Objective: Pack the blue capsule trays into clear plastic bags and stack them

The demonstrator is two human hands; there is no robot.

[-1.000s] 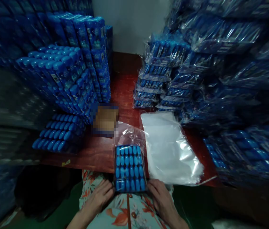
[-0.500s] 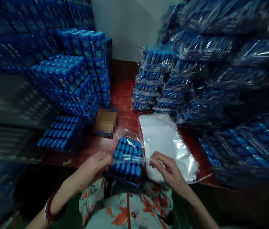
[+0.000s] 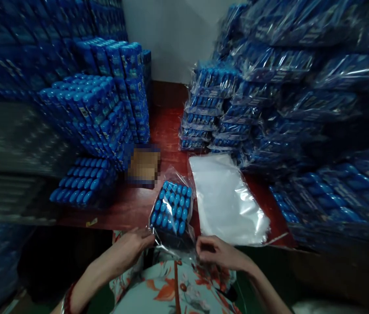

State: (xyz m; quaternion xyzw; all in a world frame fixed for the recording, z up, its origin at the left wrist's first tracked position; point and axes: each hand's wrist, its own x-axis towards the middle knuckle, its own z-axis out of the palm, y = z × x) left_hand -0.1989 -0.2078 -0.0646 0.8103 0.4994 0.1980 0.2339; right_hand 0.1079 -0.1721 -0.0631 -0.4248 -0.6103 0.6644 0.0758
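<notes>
A pack of small blue-capped bottles (image 3: 170,208) sits at the table's front edge in a clear plastic bag (image 3: 174,174). The film covers the caps, and its loose end reaches past the edge toward my body. At the bag's near left side, my left hand (image 3: 137,242) has its fingers closed on the film. My right hand (image 3: 215,252) is closed at the near right side, fingertips pinching the film. Right of the pack lies a stack of flat clear bags (image 3: 226,200).
Stacked blue packs (image 3: 96,109) rise on the left, with a lower pack (image 3: 79,181) before them. Bagged packs (image 3: 210,107) are piled high on the right. A blurred-out brown item (image 3: 143,165) lies on the red table (image 3: 167,126).
Both hands have come down toward my body, drawing the film from across the middle of the caps to the pack's near side. The right hand has also shifted left.
</notes>
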